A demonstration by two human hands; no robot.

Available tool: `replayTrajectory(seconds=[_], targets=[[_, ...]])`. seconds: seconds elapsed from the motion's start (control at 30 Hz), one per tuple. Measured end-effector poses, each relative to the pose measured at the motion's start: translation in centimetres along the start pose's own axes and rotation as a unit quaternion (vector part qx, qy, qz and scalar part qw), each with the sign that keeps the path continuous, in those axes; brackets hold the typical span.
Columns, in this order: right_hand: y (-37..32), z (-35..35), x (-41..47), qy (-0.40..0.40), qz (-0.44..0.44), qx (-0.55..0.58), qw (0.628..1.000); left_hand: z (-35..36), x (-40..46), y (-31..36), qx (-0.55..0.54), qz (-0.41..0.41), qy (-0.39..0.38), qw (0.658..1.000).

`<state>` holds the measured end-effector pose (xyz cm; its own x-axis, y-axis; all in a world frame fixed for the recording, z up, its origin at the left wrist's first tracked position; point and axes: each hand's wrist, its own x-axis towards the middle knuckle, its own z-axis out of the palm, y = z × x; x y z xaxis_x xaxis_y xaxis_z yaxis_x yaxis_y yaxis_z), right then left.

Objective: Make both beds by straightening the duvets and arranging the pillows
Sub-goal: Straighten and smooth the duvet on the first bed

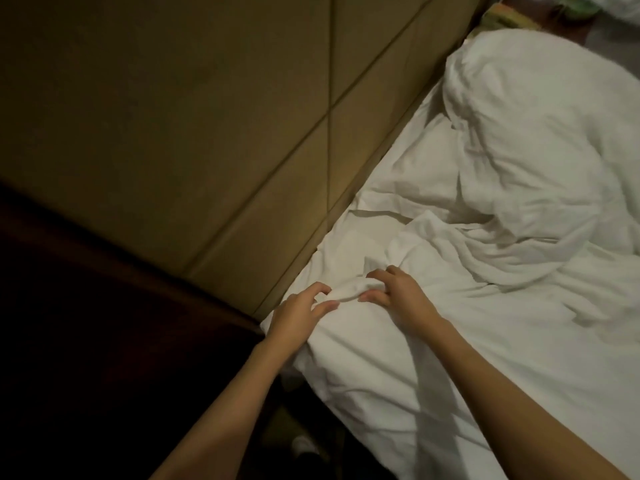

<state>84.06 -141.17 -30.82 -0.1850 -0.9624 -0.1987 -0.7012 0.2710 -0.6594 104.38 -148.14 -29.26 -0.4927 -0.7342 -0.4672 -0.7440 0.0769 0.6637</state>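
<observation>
A white duvet [450, 323] lies rumpled over the bed, bunched near the head end. My left hand [298, 313] and my right hand [398, 296] meet at its near corner beside the headboard. Both have curled fingers around one small roll of white duvet fabric [346, 291] between them. A crumpled white pillow [526, 140] lies farther up the bed against the headboard. A strip of white sheet [391, 188] shows between the duvet and the headboard.
A tan padded headboard [190, 116] with stitched seams fills the left and top. A dark wooden piece [86, 323] stands at the lower left beside the bed. Some coloured items [512, 12] sit past the pillow at the top right.
</observation>
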Motion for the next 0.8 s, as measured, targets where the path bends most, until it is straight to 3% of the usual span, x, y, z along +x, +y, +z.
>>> replayTrajectory(seconds=[0.23, 0.43, 0.7, 0.8], targets=[[-1.0, 2.3, 0.4, -0.01, -0.004, -0.032, 0.999, -1.8, -1.6, 0.1, 0.068, 0.018, 0.086, 0.994], [2.3, -2.9, 2.3, 0.026, -0.041, -0.148, 0.988, -0.2, 2.2, 3.4, 0.076, 0.068, 0.088, 0.991], [10.6, -12.9, 8.3, 0.002, -0.067, -0.284, 0.956, 5.3, 11.0, 8.9, 0.113, 0.095, 0.072, 0.986], [14.2, -16.3, 11.9, 0.011, -0.127, -0.329, 0.936, 7.6, 15.3, 11.3, 0.111, 0.085, 0.062, 0.988]])
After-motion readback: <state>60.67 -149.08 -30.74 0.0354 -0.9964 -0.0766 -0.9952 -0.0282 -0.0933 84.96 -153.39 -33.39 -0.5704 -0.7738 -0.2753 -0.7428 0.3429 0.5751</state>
